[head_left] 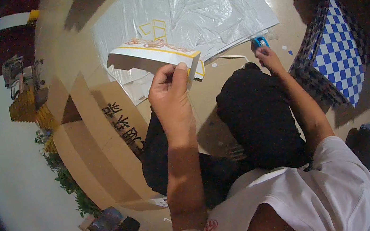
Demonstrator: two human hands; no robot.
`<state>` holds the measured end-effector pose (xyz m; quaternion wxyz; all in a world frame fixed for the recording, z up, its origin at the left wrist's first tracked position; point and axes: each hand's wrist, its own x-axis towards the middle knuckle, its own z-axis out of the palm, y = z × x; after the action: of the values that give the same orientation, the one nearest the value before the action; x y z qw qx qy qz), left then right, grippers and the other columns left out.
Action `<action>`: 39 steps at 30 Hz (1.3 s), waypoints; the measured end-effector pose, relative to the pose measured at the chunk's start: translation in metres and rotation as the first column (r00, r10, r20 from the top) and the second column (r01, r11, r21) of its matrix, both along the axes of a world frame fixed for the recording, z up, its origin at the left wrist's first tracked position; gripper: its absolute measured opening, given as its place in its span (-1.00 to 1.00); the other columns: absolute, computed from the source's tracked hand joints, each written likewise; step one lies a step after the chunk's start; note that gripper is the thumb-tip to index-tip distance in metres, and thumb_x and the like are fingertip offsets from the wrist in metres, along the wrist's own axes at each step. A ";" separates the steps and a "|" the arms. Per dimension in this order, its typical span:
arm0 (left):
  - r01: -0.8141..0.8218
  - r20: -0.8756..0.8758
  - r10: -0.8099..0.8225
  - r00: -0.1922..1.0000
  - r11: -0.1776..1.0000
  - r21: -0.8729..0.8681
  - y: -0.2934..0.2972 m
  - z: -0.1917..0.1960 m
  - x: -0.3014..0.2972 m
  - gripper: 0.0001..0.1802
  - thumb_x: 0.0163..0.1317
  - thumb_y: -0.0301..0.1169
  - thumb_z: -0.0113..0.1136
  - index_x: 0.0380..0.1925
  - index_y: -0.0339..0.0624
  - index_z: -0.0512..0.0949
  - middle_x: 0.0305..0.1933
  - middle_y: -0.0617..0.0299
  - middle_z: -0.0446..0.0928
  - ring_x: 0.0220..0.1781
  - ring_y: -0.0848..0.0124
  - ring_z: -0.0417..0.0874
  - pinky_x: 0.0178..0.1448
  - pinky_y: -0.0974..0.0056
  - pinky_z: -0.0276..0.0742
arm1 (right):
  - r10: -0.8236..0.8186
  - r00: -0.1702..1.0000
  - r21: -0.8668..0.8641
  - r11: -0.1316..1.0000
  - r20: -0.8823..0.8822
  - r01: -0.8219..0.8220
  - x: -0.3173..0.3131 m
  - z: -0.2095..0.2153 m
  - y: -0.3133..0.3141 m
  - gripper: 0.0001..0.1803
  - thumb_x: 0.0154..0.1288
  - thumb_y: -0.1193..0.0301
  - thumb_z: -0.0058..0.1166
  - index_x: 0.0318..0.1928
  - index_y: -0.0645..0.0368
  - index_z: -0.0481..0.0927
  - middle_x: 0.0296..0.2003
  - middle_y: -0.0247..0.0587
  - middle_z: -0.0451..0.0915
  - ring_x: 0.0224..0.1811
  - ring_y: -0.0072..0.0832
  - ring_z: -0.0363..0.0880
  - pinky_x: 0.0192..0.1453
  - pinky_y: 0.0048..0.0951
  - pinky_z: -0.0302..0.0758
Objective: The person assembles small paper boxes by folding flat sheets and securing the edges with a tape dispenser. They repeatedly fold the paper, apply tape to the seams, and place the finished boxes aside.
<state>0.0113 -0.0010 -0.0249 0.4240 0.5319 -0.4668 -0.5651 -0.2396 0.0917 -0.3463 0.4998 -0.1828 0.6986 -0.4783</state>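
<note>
Raised in front of me, my left hand is closed, pinching a folded card piece between thumb and fingers. The card is white with yellow edging and an orange printed pattern, and it looks like part of a small carton. Farther right, the fingers of my right hand are wrapped round a small blue tape dispenser, close to the floor. Beyond both hands lies a wide pile of white sheets under clear plastic film.
A cardboard box with open flaps stands at my left. Blue-and-white checkered sheets are stacked at the right. Paper scraps dot the floor near my right hand. My bent knee rises between my arms. Green leaves line the far left.
</note>
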 end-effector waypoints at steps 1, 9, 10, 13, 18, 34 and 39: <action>-0.006 -0.004 0.006 1.000 0.999 -0.031 0.000 0.002 -0.005 -0.88 0.24 -0.47 0.23 -0.37 -0.33 0.53 -0.39 0.38 0.46 -0.34 0.65 0.38 -0.23 0.51 0.33 | 0.032 0.999 -0.070 0.997 0.012 -0.031 0.001 0.055 -0.019 -0.81 0.31 0.35 0.11 -0.18 0.19 0.52 -0.38 -0.36 0.57 -0.44 -0.66 0.43 -0.39 -0.57 0.38; -0.069 0.040 0.084 0.996 0.958 -0.280 -0.001 0.015 -0.007 -0.87 0.19 -0.50 0.26 -0.44 -0.32 0.51 -0.43 0.36 0.42 -0.40 0.62 0.37 -0.28 0.46 0.34 | 0.357 0.921 -0.678 0.640 -0.155 -0.362 0.076 0.342 -0.072 -0.49 0.34 0.44 0.11 0.26 0.10 0.31 -0.31 -0.39 0.47 -0.24 -0.69 0.40 -0.11 -0.63 0.37; -0.078 0.042 0.095 0.995 0.945 -0.317 0.001 0.020 -0.007 -0.86 0.18 -0.50 0.26 -0.45 -0.32 0.51 -0.43 0.35 0.42 -0.40 0.61 0.38 -0.28 0.45 0.35 | 0.386 0.912 -0.699 0.613 -0.142 -0.368 0.087 0.351 -0.072 -0.48 0.33 0.45 0.12 0.27 0.12 0.30 -0.31 -0.38 0.47 -0.22 -0.67 0.41 -0.07 -0.61 0.39; -0.089 0.079 0.140 0.987 0.888 -0.451 0.006 0.034 -0.003 -0.87 0.16 -0.50 0.26 -0.45 -0.33 0.51 -0.42 0.30 0.40 -0.41 0.55 0.41 -0.29 0.41 0.37 | 0.331 0.915 -0.667 0.631 -0.230 -0.395 0.108 0.364 -0.070 -0.50 0.29 0.52 0.13 0.22 0.09 0.33 -0.31 -0.34 0.47 -0.23 -0.65 0.47 -0.09 -0.58 0.45; -0.096 0.142 0.223 0.965 0.797 -0.597 0.014 0.053 0.011 -0.89 0.13 -0.52 0.26 -0.45 -0.33 0.52 -0.43 0.21 0.44 -0.43 0.46 0.45 -0.31 0.35 0.41 | 0.309 0.922 -0.669 0.637 -0.234 -0.384 0.128 0.377 -0.064 -0.52 0.30 0.54 0.11 0.21 0.14 0.33 -0.32 -0.33 0.49 -0.24 -0.65 0.47 -0.11 -0.59 0.45; -0.032 0.141 0.269 0.953 0.552 -0.834 0.024 0.062 0.023 -0.90 0.05 -0.57 0.26 -0.39 -0.32 0.60 -0.38 0.09 0.58 -0.30 0.21 0.59 -0.21 0.21 0.52 | 0.215 0.909 -0.669 0.619 -0.358 -0.410 0.152 0.394 -0.051 -0.72 0.33 0.46 0.07 0.04 0.20 0.47 -0.33 -0.30 0.57 -0.24 -0.62 0.53 -0.14 -0.56 0.46; -0.008 0.170 0.293 0.941 0.520 -0.854 0.025 0.059 0.022 -0.85 0.06 -0.57 0.25 -0.32 -0.32 0.63 -0.34 0.08 0.60 -0.25 0.19 0.61 -0.18 0.20 0.55 | 0.199 0.907 -0.689 0.596 -0.371 -0.413 0.151 0.391 -0.051 -0.67 0.34 0.39 0.03 0.08 0.20 0.48 -0.25 -0.24 0.58 -0.22 -0.57 0.54 -0.11 -0.50 0.48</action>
<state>0.0329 0.0244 0.0338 0.6010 0.3770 -0.6897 -0.1446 -0.0884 0.0404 0.0445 0.3587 -0.5514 0.4519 -0.6025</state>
